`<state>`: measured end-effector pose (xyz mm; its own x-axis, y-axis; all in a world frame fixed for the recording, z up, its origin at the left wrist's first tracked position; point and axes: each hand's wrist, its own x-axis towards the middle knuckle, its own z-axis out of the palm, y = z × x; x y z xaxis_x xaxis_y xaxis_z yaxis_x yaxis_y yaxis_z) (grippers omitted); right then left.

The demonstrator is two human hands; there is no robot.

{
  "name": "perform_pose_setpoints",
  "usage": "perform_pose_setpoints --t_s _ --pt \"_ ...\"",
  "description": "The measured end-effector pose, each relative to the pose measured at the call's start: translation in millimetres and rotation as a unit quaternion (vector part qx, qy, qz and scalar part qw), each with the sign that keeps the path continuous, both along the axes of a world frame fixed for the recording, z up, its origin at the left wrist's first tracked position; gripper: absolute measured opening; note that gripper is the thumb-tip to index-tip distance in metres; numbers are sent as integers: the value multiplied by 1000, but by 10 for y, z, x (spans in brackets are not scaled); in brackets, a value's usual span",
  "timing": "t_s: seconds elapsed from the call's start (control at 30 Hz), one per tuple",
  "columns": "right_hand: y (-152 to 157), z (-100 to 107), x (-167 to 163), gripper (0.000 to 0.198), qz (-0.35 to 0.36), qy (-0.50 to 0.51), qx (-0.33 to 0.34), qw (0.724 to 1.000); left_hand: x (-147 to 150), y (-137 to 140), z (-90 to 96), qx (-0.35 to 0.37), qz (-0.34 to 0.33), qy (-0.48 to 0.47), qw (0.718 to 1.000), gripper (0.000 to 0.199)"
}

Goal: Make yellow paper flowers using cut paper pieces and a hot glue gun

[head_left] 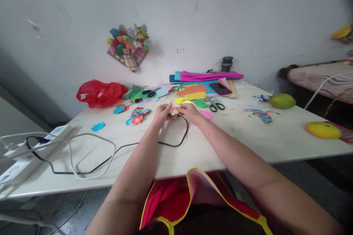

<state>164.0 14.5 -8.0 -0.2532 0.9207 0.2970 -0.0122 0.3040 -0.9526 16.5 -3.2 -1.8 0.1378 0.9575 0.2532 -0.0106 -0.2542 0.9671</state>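
Between my two hands, over the middle of the table, is a pale yellow paper flower (174, 111) with a pink centre. My left hand (163, 113) pinches its left side, thumb on top. From the other side my right hand (190, 112) grips its right edge. Something small and brownish shows beneath the flower, too hidden to name. A black cable (180, 143) loops just below my hands. Left of them lies a pile of cut paper flowers (138, 118), and a pink paper piece (206, 114) is by my right hand. Black-handled scissors (217, 107) rest to the right.
Coloured paper sheets (193, 91) and a phone (220, 88) lie at the back. A red plastic bag (100, 93) is at the back left. A white power strip (33, 156) with cables occupies the left edge. A green fruit (282, 101) and a yellow fruit (323, 130) sit right.
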Motion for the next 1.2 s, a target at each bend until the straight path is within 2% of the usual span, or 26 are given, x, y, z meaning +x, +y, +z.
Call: perform_pose_setpoints --t_s 0.2,0.4,0.5,0.67,0.87,1.07,1.2 --pt "-13 10 8 29 9 -37 25 999 13 26 -12 2 27 21 999 40" --pt "19 0 24 28 28 -21 1 999 10 7 9 3 15 -4 1000 43" --pt "1 17 37 27 42 -16 -1 999 1 5 19 -2 7 21 1000 41" --pt "-34 35 46 26 67 -16 2 998 10 31 -6 7 28 19 999 41" --pt "-56 64 36 22 42 -13 1 999 7 -1 7 1 18 -1 1000 44" --pt "-45 60 42 20 58 -52 43 996 -17 6 -1 6 11 31 999 40" --pt "-3 35 42 22 58 -42 35 997 -8 4 -4 3 14 16 1000 41"
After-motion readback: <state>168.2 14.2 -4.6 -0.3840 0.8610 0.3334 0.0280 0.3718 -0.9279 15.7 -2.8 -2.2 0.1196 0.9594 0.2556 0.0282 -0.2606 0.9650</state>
